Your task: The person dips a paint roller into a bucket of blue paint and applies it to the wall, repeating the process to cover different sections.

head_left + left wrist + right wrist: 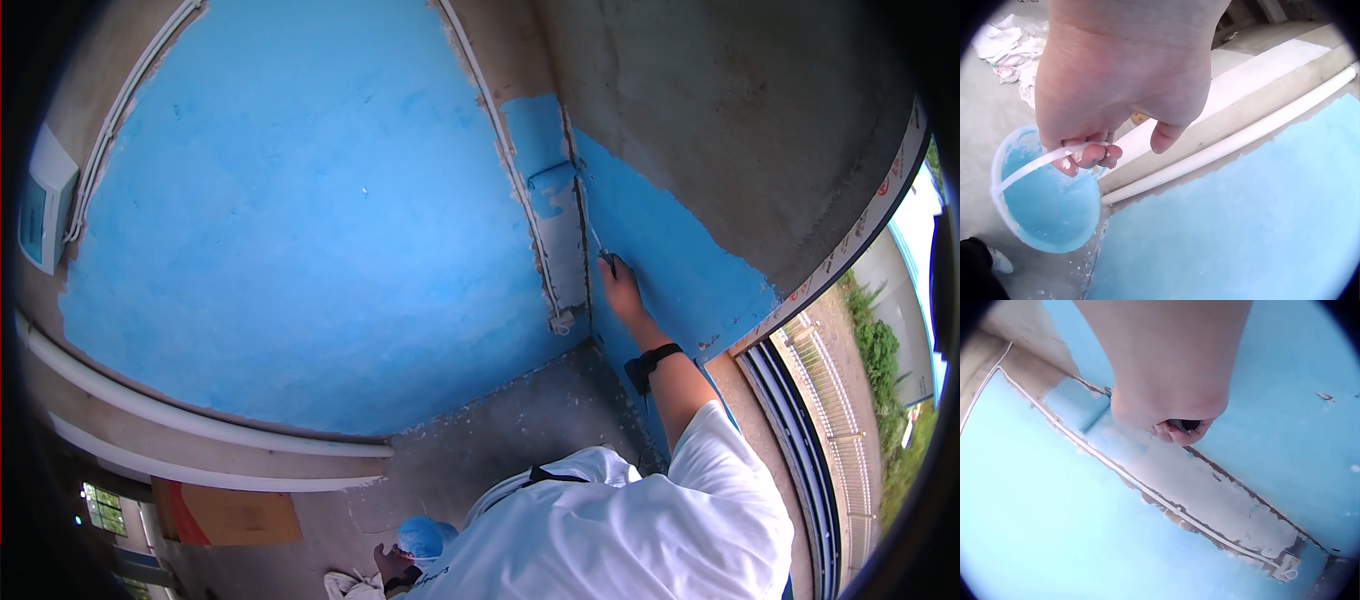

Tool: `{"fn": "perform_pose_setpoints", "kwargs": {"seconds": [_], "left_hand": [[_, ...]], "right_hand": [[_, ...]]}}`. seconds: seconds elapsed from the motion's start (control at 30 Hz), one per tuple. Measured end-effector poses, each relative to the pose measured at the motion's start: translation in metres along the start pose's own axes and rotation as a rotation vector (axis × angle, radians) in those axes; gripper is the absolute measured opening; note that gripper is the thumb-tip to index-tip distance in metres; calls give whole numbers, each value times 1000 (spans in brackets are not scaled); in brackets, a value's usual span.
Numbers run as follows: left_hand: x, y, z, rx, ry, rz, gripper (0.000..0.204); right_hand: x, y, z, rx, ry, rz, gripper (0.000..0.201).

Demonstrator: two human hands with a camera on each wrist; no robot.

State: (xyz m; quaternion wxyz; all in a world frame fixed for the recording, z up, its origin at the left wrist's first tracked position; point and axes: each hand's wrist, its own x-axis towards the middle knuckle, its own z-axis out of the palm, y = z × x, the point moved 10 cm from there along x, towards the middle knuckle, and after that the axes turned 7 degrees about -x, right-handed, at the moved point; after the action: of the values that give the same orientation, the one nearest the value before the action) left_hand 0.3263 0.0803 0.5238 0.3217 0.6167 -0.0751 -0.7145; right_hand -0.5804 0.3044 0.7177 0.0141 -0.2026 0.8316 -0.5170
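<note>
In the head view my right hand (622,288) grips the handle of a paint roller (552,175). The roller lies against a narrow wall strip beside the corner, blue above it and pale grey below. In the right wrist view the handle's dark end (1190,425) shows between the curled fingers of my right hand (1169,394), and the blue roller sleeve (1096,420) is partly hidden behind it. Low down, my left hand (385,565) holds a bucket (422,538). Its fingers curl round the white bucket handle (1032,164) in the left wrist view, over blue paint (1047,206).
A white conduit (1147,492) edges the strip and ends at a small box (1285,567). Blue wall (300,230) spreads to the left. White pipes (200,415) run along its base. A cardboard piece (240,513) and white cloth (1010,50) are nearby; a window opening is at right.
</note>
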Motion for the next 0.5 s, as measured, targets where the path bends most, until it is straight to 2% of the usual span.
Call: {"fn": "perform_pose_setpoints", "kwargs": {"seconds": [0.07,0.17,0.23,0.3,0.37,0.43,0.5], "left_hand": [[0,-1,-1,4,-52,-17,43],[0,-1,-6,-21,-33,-3,43],[-14,-6,6,-58,11,5,43],[-20,-7,7,-95,54,16,44],[-16,-8,5,-83,-6,-30,44],[-9,-9,-3,-45,-7,-18,44],[-3,-7,-4,-6,-11,-6,45]], "right_hand": [[17,-1,2,13,2,6,38],[12,11,9,16,2,19,39],[2,24,16,7,0,21,41],[-11,38,22,-141,53,15,42],[-22,58,32,-222,88,-15,42],[-26,57,27,-303,127,-42,42],[-30,53,22,-187,10,68,41]]}}
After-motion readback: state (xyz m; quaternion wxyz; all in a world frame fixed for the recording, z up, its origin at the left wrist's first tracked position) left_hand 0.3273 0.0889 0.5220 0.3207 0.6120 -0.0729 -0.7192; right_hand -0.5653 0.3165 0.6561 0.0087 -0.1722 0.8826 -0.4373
